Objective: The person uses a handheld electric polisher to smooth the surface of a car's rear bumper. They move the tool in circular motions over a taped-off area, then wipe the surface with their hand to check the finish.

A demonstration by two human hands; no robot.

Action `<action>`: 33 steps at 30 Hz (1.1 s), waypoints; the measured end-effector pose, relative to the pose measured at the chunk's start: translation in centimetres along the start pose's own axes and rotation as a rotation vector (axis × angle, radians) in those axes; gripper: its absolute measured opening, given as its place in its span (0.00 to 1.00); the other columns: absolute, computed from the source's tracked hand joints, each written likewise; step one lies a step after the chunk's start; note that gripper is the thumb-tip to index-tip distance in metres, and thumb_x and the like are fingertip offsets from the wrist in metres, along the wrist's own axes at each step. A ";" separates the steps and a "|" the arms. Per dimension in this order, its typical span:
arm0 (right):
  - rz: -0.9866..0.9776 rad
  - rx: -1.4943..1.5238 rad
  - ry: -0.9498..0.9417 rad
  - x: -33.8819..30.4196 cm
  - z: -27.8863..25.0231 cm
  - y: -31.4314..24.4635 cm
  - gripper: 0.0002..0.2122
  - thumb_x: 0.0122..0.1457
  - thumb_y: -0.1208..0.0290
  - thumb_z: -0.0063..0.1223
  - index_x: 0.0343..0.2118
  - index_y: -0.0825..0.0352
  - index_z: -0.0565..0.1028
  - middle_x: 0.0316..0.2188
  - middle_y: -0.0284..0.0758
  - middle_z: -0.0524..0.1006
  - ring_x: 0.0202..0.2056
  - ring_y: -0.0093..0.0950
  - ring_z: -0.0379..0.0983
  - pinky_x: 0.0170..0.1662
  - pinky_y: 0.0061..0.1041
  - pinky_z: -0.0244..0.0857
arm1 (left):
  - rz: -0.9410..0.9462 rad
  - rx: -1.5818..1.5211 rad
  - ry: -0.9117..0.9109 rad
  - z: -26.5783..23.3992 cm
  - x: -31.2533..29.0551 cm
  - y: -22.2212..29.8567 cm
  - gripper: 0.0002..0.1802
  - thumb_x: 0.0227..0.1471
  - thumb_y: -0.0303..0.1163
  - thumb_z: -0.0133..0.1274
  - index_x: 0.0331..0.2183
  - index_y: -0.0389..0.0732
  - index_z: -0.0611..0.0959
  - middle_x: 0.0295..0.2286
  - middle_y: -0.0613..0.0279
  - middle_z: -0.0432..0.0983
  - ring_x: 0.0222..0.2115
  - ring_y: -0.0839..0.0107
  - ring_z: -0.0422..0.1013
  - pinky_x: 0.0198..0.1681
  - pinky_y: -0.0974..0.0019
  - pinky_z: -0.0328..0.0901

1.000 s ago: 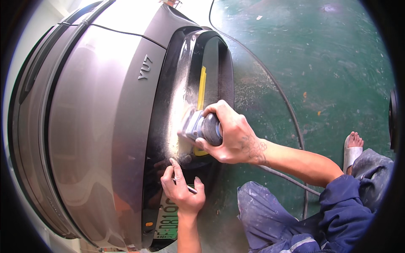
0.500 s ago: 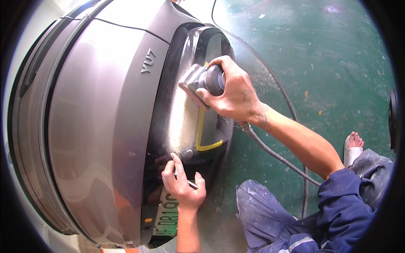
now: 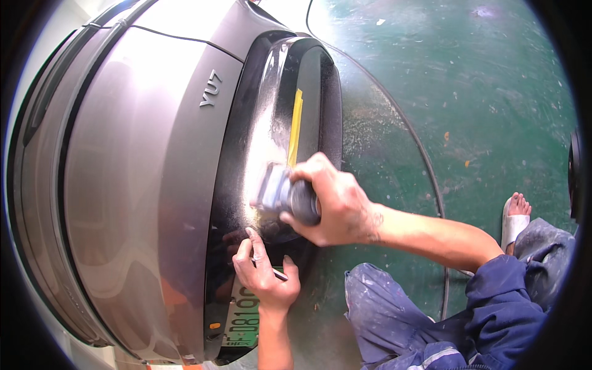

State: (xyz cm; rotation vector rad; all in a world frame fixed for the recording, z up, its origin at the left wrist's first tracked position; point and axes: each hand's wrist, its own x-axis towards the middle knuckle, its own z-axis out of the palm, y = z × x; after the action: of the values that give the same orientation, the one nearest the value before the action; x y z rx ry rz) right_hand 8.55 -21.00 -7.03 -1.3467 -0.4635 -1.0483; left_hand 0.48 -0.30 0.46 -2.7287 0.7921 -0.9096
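My right hand [image 3: 339, 206] grips a power sander [image 3: 305, 203] with a round dark body and a flat pad, smeared by motion. Its pad is against the whitish, scuffed strip of the black rear bumper [image 3: 262, 132]. Just below the sander, my left hand [image 3: 271, 283] rests an index fingertip on the lower end of that strip. Its other fingers are curled round a slim, pale and dark stick-like thing [image 3: 280, 275], mostly hidden. Yellow masking tape [image 3: 296, 126] runs along the bumper beside the sanded area; its lower part is hidden by my right hand.
The grey car tailgate [image 3: 123, 185] fills the left. A green-edged number plate [image 3: 243, 314] sits beside my left hand. A dark hose [image 3: 407, 114] curves across the dusty green floor [image 3: 493, 123]. My knee [image 3: 382, 302] and a sandalled foot [image 3: 517, 216] are at lower right.
My right hand has moved the sander down along the bumper toward my left hand, uncovering the upper tape. My left hand has stayed nearly in place.
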 end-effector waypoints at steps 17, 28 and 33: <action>0.012 -0.008 0.090 3.7 -0.7 0.9 0.29 0.51 0.70 0.74 0.52 0.74 0.69 0.40 0.51 0.75 0.39 0.51 0.80 0.41 0.42 0.77 | 0.030 -0.012 0.053 0.4 0.3 0.1 0.47 0.42 0.33 0.62 0.64 0.22 0.73 0.48 0.39 0.71 0.46 0.46 0.69 0.51 0.48 0.66; -0.100 -0.141 0.224 6.1 -1.2 3.3 0.28 0.50 0.70 0.75 0.51 0.73 0.71 0.39 0.49 0.74 0.35 0.46 0.81 0.37 0.39 0.78 | 0.045 0.002 0.081 0.5 0.3 0.2 0.47 0.40 0.31 0.62 0.63 0.22 0.74 0.48 0.40 0.72 0.43 0.48 0.69 0.49 0.50 0.65; -0.094 -0.100 0.223 5.0 -0.5 1.9 0.29 0.49 0.70 0.77 0.51 0.73 0.71 0.40 0.48 0.74 0.34 0.44 0.80 0.37 0.37 0.76 | 0.044 0.002 0.099 0.3 0.6 0.0 0.46 0.40 0.31 0.61 0.63 0.22 0.75 0.48 0.42 0.72 0.39 0.50 0.68 0.46 0.51 0.65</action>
State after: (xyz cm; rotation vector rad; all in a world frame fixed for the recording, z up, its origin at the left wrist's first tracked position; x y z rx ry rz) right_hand 12.41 -23.40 -4.25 -1.2864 -0.3138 -1.2974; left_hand 1.07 -0.62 0.53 -2.6710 0.8651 -1.0417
